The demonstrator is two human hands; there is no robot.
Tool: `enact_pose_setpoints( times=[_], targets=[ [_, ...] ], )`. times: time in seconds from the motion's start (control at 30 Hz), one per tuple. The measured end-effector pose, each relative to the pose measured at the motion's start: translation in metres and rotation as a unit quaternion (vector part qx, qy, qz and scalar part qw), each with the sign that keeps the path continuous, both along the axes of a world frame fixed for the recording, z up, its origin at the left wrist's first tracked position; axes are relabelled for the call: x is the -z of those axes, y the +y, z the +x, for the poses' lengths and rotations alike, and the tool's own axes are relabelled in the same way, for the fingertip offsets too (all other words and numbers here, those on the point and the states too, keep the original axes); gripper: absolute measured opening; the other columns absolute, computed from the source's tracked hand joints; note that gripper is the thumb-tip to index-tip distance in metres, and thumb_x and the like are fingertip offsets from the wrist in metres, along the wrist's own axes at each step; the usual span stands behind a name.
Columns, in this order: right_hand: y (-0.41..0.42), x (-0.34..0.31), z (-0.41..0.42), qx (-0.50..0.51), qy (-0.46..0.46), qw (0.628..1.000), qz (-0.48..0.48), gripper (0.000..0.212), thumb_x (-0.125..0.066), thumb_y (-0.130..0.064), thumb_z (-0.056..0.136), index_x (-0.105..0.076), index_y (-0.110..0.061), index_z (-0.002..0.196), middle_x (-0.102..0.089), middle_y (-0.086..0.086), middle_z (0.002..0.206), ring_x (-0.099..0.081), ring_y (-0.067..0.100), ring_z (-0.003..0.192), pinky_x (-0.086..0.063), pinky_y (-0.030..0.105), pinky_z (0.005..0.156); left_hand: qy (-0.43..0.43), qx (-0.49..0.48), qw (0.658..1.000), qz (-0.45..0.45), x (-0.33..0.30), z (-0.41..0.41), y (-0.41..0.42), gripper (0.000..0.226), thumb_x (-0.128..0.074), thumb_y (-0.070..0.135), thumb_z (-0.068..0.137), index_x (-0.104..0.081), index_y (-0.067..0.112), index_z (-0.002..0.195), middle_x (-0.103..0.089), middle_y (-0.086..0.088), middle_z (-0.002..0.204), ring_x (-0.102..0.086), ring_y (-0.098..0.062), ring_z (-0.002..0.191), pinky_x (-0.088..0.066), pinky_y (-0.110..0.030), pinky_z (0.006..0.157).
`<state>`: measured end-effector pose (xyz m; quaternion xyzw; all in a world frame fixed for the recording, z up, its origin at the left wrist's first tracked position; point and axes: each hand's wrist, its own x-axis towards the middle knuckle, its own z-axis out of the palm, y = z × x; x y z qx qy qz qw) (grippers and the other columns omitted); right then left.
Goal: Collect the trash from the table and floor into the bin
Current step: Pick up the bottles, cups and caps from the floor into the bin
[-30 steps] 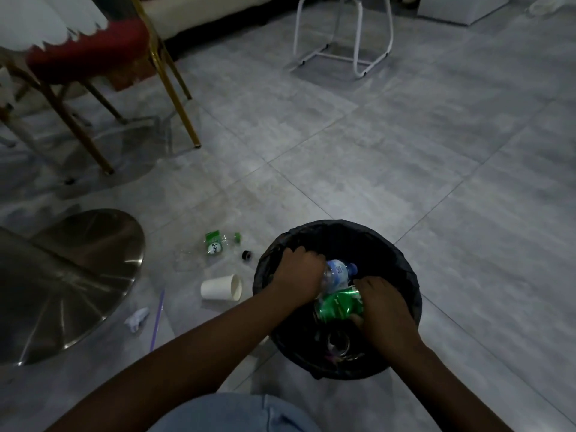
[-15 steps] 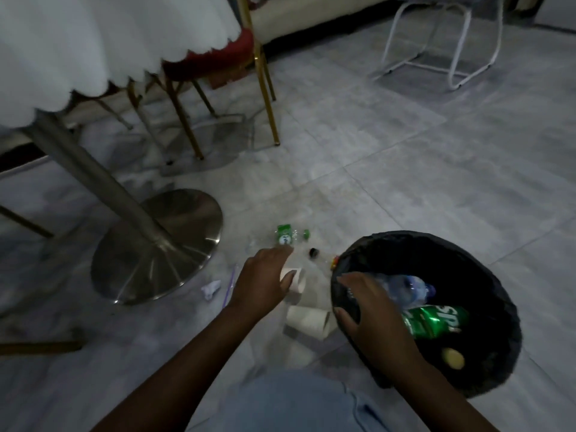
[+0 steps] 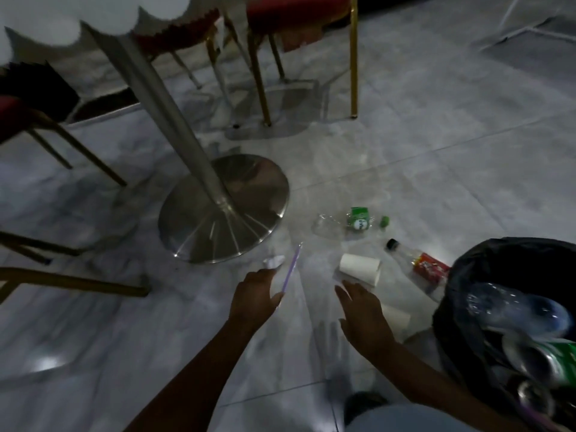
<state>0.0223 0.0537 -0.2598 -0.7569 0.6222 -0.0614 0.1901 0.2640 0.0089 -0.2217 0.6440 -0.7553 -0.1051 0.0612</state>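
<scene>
My left hand (image 3: 255,296) hovers low over the floor (image 3: 405,169), fingers loosely spread and empty, with the purple straw (image 3: 291,269) lying just beside my fingertips and a crumpled bit of paper (image 3: 274,261) right next to it. My right hand (image 3: 361,310) is open too, holding nothing, palm down just short of the white paper cup (image 3: 360,266) that lies on its side. A second cup (image 3: 396,318) lies partly hidden behind that hand. Further out are a crushed clear bottle with a green label (image 3: 346,221), and a bottle with a red label (image 3: 420,263) whose bottom end rests against the black bin (image 3: 461,310), which stands at my right and already holds bottles and cans. The step in hand looks like a two-handed pickup, and I think the neat way is to pinch the straw and paper scrap together with my left, since both are thin and flat on the tile and could slide away under a careless sweep. With my right I would close around the cup's body gently, as it will crush easily, then perhaps nest it with the second cup. The bin is near, so one short swing should drop everything in.
</scene>
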Motion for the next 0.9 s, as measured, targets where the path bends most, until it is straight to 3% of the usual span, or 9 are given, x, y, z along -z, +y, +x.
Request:
enact_pose_setpoints(
  times=[0.17, 0.27, 0.33, 0.43, 0.57, 0.67, 0.77, 0.83, 0.9],
  targets=[
    [-0.036, 0.039, 0.018, -0.066, 0.058, 0.996, -0.001, 0.082, -0.089, -0.016, 0.039, -0.065, -0.014, 0.117, -0.064, 0.010, 0.122, -0.063, 0.033, 0.106, -0.054, 0.047, 0.079, -0.069, -0.031, 0.994, 0.077, 0.036, 0.018, -0.034, 0.062, -0.059, 0.046, 0.085, -0.040, 0.018, 0.137, -0.051, -0.004, 0.133, -0.047, -0.024, 0.119, -0.045, -0.037, 0.093],
    [-0.056, 0.058, 0.041, -0.122, 0.058, 0.991, 0.007, 0.077, -0.086, -0.018, 0.049, -0.061, -0.020, 0.122, -0.062, 0.005, 0.125, -0.060, 0.027, 0.112, -0.051, 0.043, 0.085, -0.070, -0.018, 0.994, 0.082, 0.058, 0.025, -0.056, 0.061, -0.055, 0.043, 0.089, -0.034, 0.020, 0.142, -0.042, -0.002, 0.143, -0.042, -0.023, 0.124, -0.043, -0.037, 0.096],
    [-0.062, 0.068, 0.059, -0.179, 0.049, 0.983, 0.016, 0.072, -0.078, -0.012, 0.065, -0.051, -0.020, 0.132, -0.053, 0.006, 0.137, -0.050, 0.028, 0.124, -0.042, 0.042, 0.098, -0.061, -0.005, 0.995, 0.080, 0.067, 0.026, -0.070, 0.056, -0.054, 0.035, 0.090, -0.035, 0.024, 0.141, -0.042, -0.001, 0.143, -0.043, -0.023, 0.123, -0.044, -0.037, 0.096],
    [-0.074, 0.083, 0.085, -0.259, 0.062, 0.964, 0.017, 0.070, -0.056, -0.012, 0.087, -0.022, -0.018, 0.148, -0.018, 0.006, 0.156, -0.017, 0.028, 0.142, -0.017, 0.042, 0.113, -0.042, 0.017, 0.995, 0.093, 0.083, 0.033, -0.089, 0.058, -0.047, 0.017, 0.092, -0.031, 0.034, 0.145, -0.032, 0.000, 0.151, -0.041, -0.023, 0.126, -0.044, -0.037, 0.098],
    [-0.090, 0.093, 0.101, -0.280, 0.043, 0.958, 0.038, 0.075, -0.054, -0.033, 0.089, -0.010, -0.023, 0.149, -0.010, 0.003, 0.158, -0.011, 0.026, 0.143, -0.017, 0.042, 0.112, -0.005, 0.050, 0.992, 0.115, 0.098, 0.048, -0.102, 0.066, -0.046, 0.004, 0.093, -0.026, 0.037, 0.147, -0.017, 0.000, 0.159, -0.025, -0.022, 0.142, -0.036, -0.042, 0.108],
    [-0.097, 0.101, 0.101, -0.294, 0.045, 0.954, 0.039, 0.074, -0.051, -0.044, 0.090, -0.009, -0.027, 0.149, -0.010, 0.000, 0.158, -0.010, 0.027, 0.142, -0.016, 0.044, 0.111, -0.018, 0.072, 0.987, 0.142, 0.104, 0.056, -0.106, 0.073, -0.045, -0.002, 0.091, -0.023, 0.038, 0.147, -0.012, 0.001, 0.160, -0.021, -0.020, 0.143, -0.036, -0.043, 0.109],
    [-0.097, 0.100, 0.100, -0.282, 0.029, 0.958, 0.038, 0.066, -0.047, -0.044, 0.091, -0.019, -0.026, 0.148, -0.013, -0.001, 0.158, -0.009, 0.025, 0.143, -0.013, 0.044, 0.112, -0.018, 0.063, 0.984, 0.164, 0.115, 0.059, -0.105, 0.065, -0.048, 0.004, 0.091, -0.031, 0.038, 0.145, -0.021, 0.002, 0.158, -0.029, -0.020, 0.139, -0.035, -0.039, 0.110],
    [-0.091, 0.099, 0.097, -0.240, -0.005, 0.969, 0.049, 0.056, -0.048, -0.036, 0.092, -0.032, -0.020, 0.144, -0.024, 0.003, 0.155, -0.017, 0.023, 0.142, -0.017, 0.040, 0.112, -0.003, 0.051, 0.988, 0.149, 0.120, 0.058, -0.101, 0.055, -0.050, 0.010, 0.091, -0.042, 0.033, 0.140, -0.035, 0.000, 0.151, -0.044, -0.023, 0.129, -0.038, -0.038, 0.106],
    [-0.085, 0.101, 0.092, -0.197, -0.020, 0.980, 0.025, 0.044, -0.050, -0.029, 0.091, -0.048, -0.011, 0.132, -0.041, 0.009, 0.144, -0.035, 0.025, 0.133, -0.031, 0.038, 0.107, -0.004, 0.035, 0.991, 0.129, 0.123, 0.057, -0.093, 0.047, -0.051, 0.015, 0.090, -0.050, 0.029, 0.134, -0.047, -0.002, 0.140, -0.054, -0.026, 0.113, -0.043, -0.036, 0.098]
  ],
)
